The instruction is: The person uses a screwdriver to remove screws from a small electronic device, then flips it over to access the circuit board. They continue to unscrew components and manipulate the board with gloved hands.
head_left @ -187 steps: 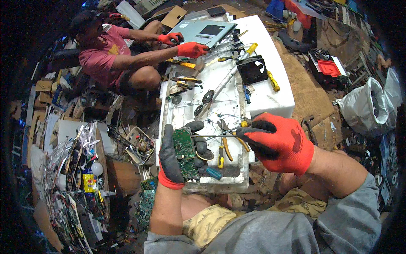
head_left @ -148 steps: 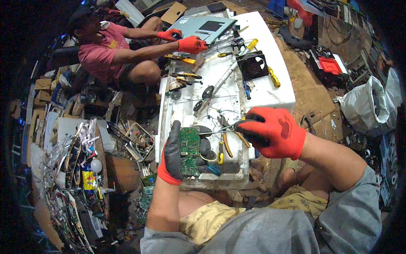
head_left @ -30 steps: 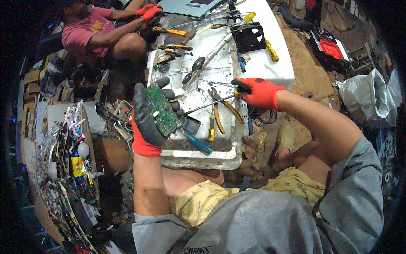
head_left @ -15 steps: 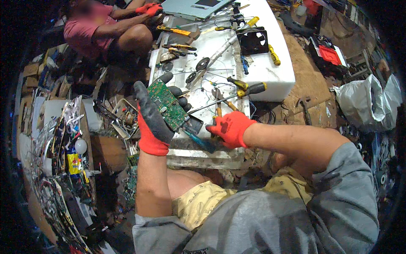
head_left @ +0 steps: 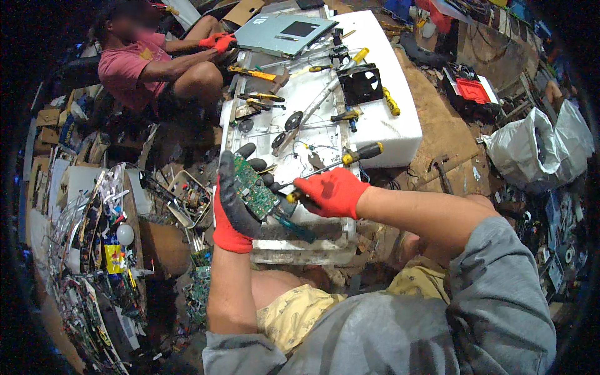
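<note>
My left hand (head_left: 234, 200), in a red glove with a dark grey palm, is closed around a green circuit board (head_left: 251, 186) and holds it tilted above the white work surface (head_left: 265, 240). A blue-green piece (head_left: 294, 228) sticks out past the board's lower end; its kind is unclear. My right hand (head_left: 331, 192), in a red glove, is closed beside the board on a small tool with a yellow end (head_left: 293, 197); the fingers hide most of it. A screwdriver (head_left: 364, 153) with a black and yellow handle lies just beyond it. Pliers' jaws (head_left: 316, 161) show beyond the right hand.
Across the table a person in red gloves (head_left: 217, 42) sits by a grey laptop-like panel (head_left: 287, 34). A black fan (head_left: 360, 84), a hammer (head_left: 259, 74) and several yellow-handled tools lie around. Scrap wires (head_left: 94, 250) heap at left; a white sack (head_left: 525, 150) stands at right.
My right hand has moved left and slightly up towards the board, and a yellow-ended tool now shows in its fingers. The left hand and board sit slightly lower in view.
</note>
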`<state>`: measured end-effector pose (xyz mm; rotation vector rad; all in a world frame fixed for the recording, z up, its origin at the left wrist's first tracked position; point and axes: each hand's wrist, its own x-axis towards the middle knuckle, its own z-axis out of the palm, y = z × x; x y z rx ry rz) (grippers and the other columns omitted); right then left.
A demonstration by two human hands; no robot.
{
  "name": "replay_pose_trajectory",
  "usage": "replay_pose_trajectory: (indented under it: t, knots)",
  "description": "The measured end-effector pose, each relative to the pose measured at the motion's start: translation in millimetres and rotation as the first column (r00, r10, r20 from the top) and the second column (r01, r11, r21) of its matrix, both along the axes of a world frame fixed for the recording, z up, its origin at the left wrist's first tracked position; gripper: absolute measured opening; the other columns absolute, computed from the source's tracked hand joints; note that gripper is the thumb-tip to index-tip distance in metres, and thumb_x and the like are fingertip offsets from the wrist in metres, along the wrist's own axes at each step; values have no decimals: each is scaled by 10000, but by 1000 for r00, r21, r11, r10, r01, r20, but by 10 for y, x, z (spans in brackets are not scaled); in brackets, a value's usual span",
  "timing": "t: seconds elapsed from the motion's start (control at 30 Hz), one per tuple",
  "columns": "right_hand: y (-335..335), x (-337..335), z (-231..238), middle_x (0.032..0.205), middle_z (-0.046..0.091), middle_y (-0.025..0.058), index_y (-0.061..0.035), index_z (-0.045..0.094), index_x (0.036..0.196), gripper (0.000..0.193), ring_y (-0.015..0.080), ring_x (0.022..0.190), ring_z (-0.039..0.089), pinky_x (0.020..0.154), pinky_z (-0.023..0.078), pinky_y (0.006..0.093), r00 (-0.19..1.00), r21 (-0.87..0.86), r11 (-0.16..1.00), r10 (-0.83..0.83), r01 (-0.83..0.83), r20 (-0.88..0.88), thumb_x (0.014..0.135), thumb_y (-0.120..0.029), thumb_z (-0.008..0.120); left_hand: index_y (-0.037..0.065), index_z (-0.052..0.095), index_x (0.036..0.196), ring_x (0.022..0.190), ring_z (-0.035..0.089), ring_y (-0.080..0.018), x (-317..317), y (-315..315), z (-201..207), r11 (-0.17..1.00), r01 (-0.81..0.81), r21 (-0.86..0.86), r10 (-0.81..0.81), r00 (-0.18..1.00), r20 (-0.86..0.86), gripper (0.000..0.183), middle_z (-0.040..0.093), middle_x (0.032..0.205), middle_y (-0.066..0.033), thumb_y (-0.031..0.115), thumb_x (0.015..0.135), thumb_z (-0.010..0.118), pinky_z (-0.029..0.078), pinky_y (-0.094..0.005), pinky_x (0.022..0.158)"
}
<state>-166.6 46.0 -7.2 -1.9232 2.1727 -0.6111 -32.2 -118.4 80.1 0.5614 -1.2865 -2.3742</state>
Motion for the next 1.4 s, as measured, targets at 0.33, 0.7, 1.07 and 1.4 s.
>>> replay_pose_trajectory:
  t: [0.33,0.7,1.07,1.4]
  knots:
    - [613,-454,1032,1072,641,94,-83,469,1270,419,159,882,650,729,539,277,186,-162,903,93,398,978,871,-39,589,42,515,1282,858,643,-204,-8,94,29,973,14,-232,-11,1000,16,435,613,1031,-77,20,873,665,576,-352,738]
    - [733,-356,1017,1166,600,72,-58,538,1220,459,176,1078,595,958,477,327,393,-239,967,186,90,901,774,43,573,68,503,1300,857,651,-177,-137,294,-100,989,-61,-137,68,996,50,436,660,1036,-90,179,930,705,582,-340,724]
    - [806,-338,1100,1009,589,35,-52,532,1146,267,111,939,603,763,538,278,115,110,982,-128,153,985,924,-161,632,61,566,1228,781,674,-177,-224,312,-123,936,-103,-336,109,994,0,396,675,1061,-104,45,861,711,559,-319,640]
    - [975,-148,1264,1114,668,181,-4,604,1232,428,254,1083,651,970,495,358,722,-297,936,72,190,689,810,-72,630,40,440,1357,897,625,-142,-41,305,168,841,-51,-538,32,998,-45,646,633,1014,-54,-67,768,681,528,-285,798]
